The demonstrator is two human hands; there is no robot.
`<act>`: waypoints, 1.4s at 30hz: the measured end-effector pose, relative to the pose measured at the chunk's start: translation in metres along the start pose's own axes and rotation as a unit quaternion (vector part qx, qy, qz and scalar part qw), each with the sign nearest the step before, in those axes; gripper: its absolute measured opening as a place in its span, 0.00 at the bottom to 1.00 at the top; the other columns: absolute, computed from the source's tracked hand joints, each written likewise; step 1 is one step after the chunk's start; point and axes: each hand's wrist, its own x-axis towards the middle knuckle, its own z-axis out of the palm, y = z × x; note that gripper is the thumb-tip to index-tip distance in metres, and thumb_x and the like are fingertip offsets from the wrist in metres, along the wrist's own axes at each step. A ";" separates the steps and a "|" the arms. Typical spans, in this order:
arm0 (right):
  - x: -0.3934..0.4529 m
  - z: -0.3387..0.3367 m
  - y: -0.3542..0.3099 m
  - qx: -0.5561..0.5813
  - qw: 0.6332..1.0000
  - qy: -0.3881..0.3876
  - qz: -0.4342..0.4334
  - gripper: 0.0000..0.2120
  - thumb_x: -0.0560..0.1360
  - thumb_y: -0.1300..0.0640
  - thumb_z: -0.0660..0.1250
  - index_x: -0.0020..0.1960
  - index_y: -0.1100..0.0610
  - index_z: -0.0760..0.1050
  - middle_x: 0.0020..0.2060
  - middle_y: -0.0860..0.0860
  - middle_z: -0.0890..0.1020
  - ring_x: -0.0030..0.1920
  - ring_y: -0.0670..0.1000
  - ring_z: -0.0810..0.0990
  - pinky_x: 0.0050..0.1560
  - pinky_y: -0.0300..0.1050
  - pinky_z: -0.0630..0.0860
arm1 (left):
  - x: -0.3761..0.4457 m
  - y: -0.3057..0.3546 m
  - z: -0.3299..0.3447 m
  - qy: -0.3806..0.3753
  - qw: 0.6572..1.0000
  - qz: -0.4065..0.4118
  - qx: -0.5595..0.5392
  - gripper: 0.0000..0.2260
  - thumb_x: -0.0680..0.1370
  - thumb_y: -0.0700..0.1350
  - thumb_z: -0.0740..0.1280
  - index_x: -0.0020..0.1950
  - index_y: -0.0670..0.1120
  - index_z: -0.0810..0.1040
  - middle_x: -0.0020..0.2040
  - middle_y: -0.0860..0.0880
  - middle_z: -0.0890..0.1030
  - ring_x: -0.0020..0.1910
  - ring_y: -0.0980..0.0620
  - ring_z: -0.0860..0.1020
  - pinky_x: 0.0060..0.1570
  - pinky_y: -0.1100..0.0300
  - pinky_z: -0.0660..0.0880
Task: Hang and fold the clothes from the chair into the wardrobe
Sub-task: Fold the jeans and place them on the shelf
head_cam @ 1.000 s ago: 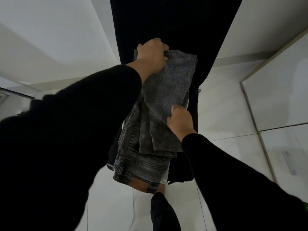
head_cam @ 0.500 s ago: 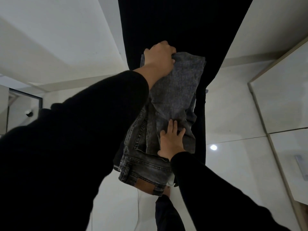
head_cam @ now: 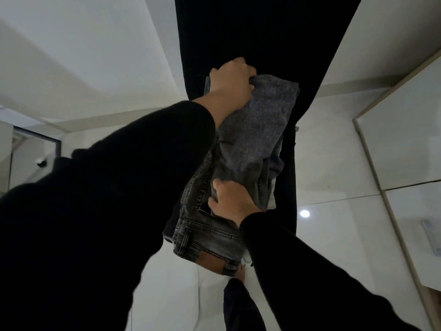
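Two hands work the same garment, one at each end of its fold. The left hand [head_cam: 232, 86] has its fingers curled over the far edge of the grey jeans [head_cam: 253, 139], bunching the cloth at about 12 o'clock on the bundle; the fingertips are tucked under the fabric and out of sight. The right hand [head_cam: 230, 203] lies at about 6 o'clock on the folded leg panel. Its thumb points up along the cloth, but its fingers are hidden behind the knuckles, so I cannot tell whether they press flat or pinch the hem.

From those fingers outward, the jeans run in a long strip, with the long axis going from the left hand's grip down toward 7 o'clock, where the waistband with its brown leather patch [head_cam: 210, 260] hangs nearest the camera. The folded-over leg lies on top of the seat part, between the two hands. So the free, unfolded end sits below the right hand, toward 6 to 7 o'clock, and the right hand is the nearer one to it.

Behind the bundle hangs a black garment [head_cam: 250, 32], spreading wide toward 12 o'clock. Pale floor tiles [head_cam: 334, 235] lie off at 3 o'clock, and a white cabinet front [head_cam: 405, 130] stands beyond them.

My judgement is that the next fold turns on bringing the waistband end up along that axis toward the left hand's grip.
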 end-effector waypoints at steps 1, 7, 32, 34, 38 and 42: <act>0.000 0.010 -0.002 -0.009 0.999 -0.035 0.019 0.27 0.72 0.47 0.69 0.65 0.57 0.64 0.58 0.57 0.74 0.59 0.59 0.74 0.53 0.50 0.72 | -0.001 0.000 0.001 0.001 1.000 0.006 0.003 0.13 0.79 0.48 0.62 0.64 0.51 0.75 0.62 0.45 0.72 0.61 0.43 0.72 0.59 0.46 0.67; -0.003 0.049 -0.005 -0.171 0.982 0.007 0.077 0.26 0.76 0.53 0.65 0.69 0.60 0.59 0.63 0.61 0.68 0.61 0.60 0.69 0.55 0.56 0.75 | -0.006 -0.007 0.006 0.017 0.999 0.028 -0.009 0.13 0.79 0.48 0.61 0.64 0.51 0.75 0.62 0.46 0.72 0.61 0.44 0.72 0.59 0.47 0.68; -0.124 0.067 -0.031 -0.051 0.978 0.200 0.006 0.11 0.72 0.53 0.60 0.45 0.60 0.77 0.41 0.56 0.80 0.42 0.58 0.80 0.37 0.43 0.69 | -0.205 -0.035 0.038 -0.070 0.969 0.225 -0.067 0.09 0.73 0.39 0.68 0.51 0.40 0.76 0.62 0.41 0.72 0.61 0.42 0.72 0.60 0.55 0.66; -0.146 0.070 -0.027 -0.085 0.945 0.316 -0.020 0.13 0.68 0.51 0.57 0.32 0.59 0.74 0.27 0.55 0.76 0.26 0.56 0.76 0.29 0.39 0.62 | -0.234 -0.046 0.054 -0.098 0.964 0.240 -0.062 0.06 0.73 0.38 0.67 0.48 0.40 0.75 0.69 0.42 0.69 0.68 0.43 0.68 0.65 0.54 0.64; -0.171 0.064 -0.024 -0.090 0.881 0.463 0.039 0.09 0.67 0.55 0.62 0.31 0.59 0.72 0.26 0.54 0.74 0.26 0.51 0.65 0.28 0.35 0.55 | -0.290 -0.055 0.088 -0.227 0.954 0.196 -0.003 0.08 0.76 0.39 0.64 0.55 0.46 0.72 0.78 0.53 0.55 0.77 0.44 0.50 0.69 0.32 0.54; -0.156 0.065 -0.021 -0.158 0.934 0.310 0.083 0.15 0.77 0.54 0.60 0.61 0.59 0.72 0.61 0.59 0.73 0.61 0.59 0.72 0.53 0.53 0.71 | -0.334 -0.051 0.129 -0.256 0.944 0.198 0.069 0.16 0.79 0.41 0.61 0.66 0.49 0.68 0.78 0.55 0.50 0.77 0.43 0.43 0.68 0.29 0.47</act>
